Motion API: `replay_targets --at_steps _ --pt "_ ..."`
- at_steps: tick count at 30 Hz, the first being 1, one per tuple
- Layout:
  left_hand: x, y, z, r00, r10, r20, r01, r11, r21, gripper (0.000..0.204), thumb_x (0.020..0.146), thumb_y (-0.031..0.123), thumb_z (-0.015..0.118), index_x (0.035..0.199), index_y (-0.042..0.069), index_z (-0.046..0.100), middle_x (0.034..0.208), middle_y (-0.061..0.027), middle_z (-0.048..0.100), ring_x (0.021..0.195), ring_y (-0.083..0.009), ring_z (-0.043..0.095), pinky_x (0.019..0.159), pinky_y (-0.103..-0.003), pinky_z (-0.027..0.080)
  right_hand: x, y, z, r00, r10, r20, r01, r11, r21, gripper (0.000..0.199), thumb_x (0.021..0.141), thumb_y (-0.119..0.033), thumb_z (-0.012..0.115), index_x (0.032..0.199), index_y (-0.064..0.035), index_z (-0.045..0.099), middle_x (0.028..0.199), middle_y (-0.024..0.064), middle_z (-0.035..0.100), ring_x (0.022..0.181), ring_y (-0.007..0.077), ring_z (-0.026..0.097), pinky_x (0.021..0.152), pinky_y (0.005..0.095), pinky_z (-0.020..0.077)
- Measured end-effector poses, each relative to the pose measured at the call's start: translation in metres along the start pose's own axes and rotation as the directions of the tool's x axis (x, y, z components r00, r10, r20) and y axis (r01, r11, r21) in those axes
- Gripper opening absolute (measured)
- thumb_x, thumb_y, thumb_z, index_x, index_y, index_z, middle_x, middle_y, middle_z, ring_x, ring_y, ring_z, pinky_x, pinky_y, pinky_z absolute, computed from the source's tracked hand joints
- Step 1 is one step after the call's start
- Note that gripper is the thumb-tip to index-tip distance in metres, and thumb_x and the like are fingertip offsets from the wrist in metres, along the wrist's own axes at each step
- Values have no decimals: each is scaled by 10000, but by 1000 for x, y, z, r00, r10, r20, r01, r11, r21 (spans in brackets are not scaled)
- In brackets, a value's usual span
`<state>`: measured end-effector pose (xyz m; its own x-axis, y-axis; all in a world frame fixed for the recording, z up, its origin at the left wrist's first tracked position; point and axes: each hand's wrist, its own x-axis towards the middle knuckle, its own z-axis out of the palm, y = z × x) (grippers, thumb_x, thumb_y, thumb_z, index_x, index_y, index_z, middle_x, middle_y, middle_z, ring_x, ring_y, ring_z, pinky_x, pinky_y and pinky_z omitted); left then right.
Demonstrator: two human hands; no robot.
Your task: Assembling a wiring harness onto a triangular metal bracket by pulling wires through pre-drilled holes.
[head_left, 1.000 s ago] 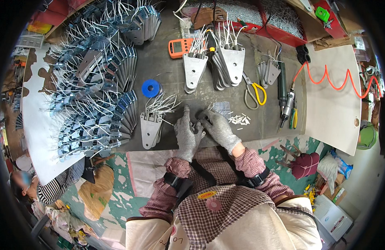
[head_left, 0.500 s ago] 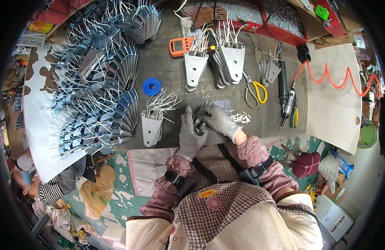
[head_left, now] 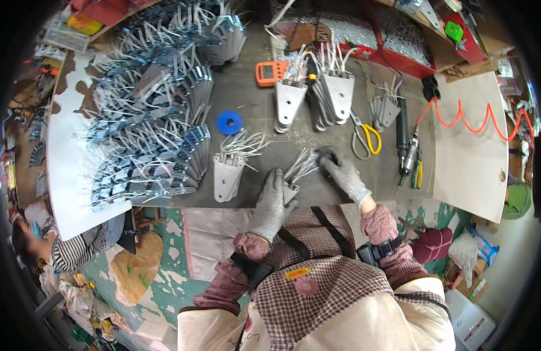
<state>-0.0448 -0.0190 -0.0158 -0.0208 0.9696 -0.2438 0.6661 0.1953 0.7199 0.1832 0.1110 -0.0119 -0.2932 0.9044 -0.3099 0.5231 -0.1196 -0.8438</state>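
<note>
My left hand (head_left: 271, 202), in a grey glove, is closed on a small grey metal plate (head_left: 290, 192) by the table's front edge. Several thin white wires (head_left: 304, 166) fan out from that plate, up and to the right. My right hand (head_left: 344, 176), also gloved, is at the far ends of these wires with bent fingers pressed together; what they grip is hidden. To the left of my hands stands a stack of grey metal plates (head_left: 228, 178) with white wires on top.
Rows of wired metal plates (head_left: 147, 158) fill the left side. Behind my hands are wired plate stacks (head_left: 339, 96), an orange meter (head_left: 271, 74) and a blue spool (head_left: 229, 122). Yellow-handled scissors (head_left: 373, 140), a screwdriver-like power tool (head_left: 409, 155) and an orange coiled hose (head_left: 475, 120) lie right.
The whole view has shifted slightly. My hands, close together before, are now apart, with the wired plate showing between them. The small white pieces seen earlier are covered by my right hand.
</note>
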Motion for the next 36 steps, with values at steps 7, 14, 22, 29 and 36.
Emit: replay_targets --at_steps 7,14,22,29,36 --pt "2 -21 -106 865 15 -501 95 976 194 843 892 259 817 1581 65 372 1550 -260 435 1403 -425 475 1165 -509 404 -24 -40 10 887 211 411 -339 901 270 239 1059 -238 623 1204 -67 705 996 29 707 822 123 647 729 283 564" --pt "-8 11 -90 936 3 -351 -37 995 -91 953 893 146 795 1647 72 217 1571 -284 402 1436 -415 470 1162 -450 453 -36 -73 96 909 -247 337 148 944 293 358 1105 -314 525 1236 -7 654 1030 118 676 924 199 657 877 337 547" --pt "-21 0 0 996 15 -86 -25 994 -108 976 839 95 829 1625 40 252 1606 -263 364 1477 -437 400 1224 -455 374 32 -13 70 740 -590 324 669 699 -255 232 1060 -167 538 1190 -11 651 989 236 678 908 369 685 768 426 543" --pt "-23 1 3 995 -13 -94 9 999 -41 914 855 124 822 1599 23 302 1583 -265 393 1446 -432 432 1187 -450 401 19 -94 8 982 -154 -112 156 988 13 215 1020 -91 561 1188 3 657 894 200 646 768 381 677 688 438 539" --pt "30 41 -4 993 31 -115 -45 991 -128 615 928 135 765 1466 15 493 1137 -162 719 914 -336 719 781 -409 587 -12 1 -55 984 -96 -148 15 882 -471 241 1021 -194 598 1148 -11 689 1146 201 691 1068 407 673 904 478 543"
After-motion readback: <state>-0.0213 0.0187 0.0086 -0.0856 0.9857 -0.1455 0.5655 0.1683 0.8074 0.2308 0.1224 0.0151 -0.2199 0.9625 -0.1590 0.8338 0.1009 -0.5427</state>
